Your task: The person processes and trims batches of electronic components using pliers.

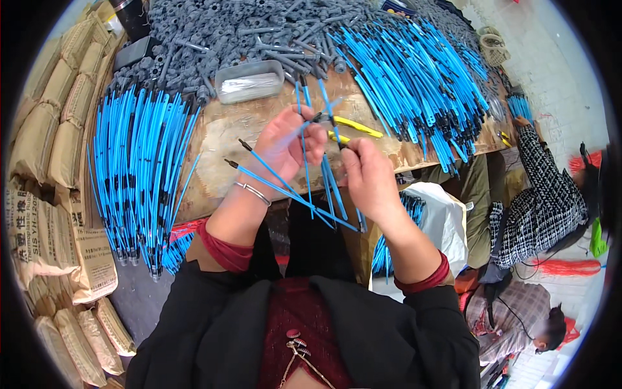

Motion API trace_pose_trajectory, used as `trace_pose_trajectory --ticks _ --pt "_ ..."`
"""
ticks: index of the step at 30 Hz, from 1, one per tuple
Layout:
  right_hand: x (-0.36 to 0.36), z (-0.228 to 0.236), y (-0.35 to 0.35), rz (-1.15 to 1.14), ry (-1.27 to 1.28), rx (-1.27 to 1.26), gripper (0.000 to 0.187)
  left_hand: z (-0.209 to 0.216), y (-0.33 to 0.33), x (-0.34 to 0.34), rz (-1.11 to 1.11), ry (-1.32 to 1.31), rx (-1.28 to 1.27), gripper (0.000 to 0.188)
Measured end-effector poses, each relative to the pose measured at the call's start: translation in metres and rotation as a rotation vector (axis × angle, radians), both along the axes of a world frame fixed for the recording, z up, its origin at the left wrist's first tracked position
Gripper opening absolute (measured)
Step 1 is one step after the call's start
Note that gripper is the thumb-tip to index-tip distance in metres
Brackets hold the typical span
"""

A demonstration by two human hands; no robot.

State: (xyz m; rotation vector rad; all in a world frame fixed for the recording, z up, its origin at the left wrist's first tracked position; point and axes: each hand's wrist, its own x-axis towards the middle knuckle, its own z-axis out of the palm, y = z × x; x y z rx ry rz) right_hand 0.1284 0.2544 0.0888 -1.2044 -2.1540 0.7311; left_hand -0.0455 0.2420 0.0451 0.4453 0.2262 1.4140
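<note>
My left hand (291,139) is closed around several thin blue plastic strips (285,190) with black tips, which fan out below and above it. My right hand (370,178), just right of it, pinches another blue strip (328,107) near a black piece, with thumb against fingers. The strips cross between both hands above the table's front edge, and one upper part is smeared by motion. Behind the fingers lie pliers with yellow handles (358,127), their jaws partly hidden by the hands and strips.
A heap of grey plastic fittings (214,29) covers the table's back. In front stands a clear tub (223,97) of thin white sticks. Blue strip piles lie left (139,162) and right (414,84). Paper sacks (48,136) line the left. A co-worker's checked sleeve (531,152) reaches in at right.
</note>
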Motion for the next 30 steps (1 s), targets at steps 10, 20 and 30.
trace_pose_trajectory --ticks 10,20,30 --pt "-0.008 0.014 0.079 -0.028 -0.149 0.219 0.017 -0.008 -0.006 -0.008 0.063 0.046 0.053 0.015" --pt "-0.047 -0.03 0.165 -0.001 -1.078 0.543 0.017 -0.001 -0.009 -0.005 0.011 -0.01 0.083 0.014" --pt "-0.044 -0.016 0.171 -0.279 -0.934 0.291 0.021 -0.003 -0.003 -0.007 0.06 -0.013 0.112 0.014"
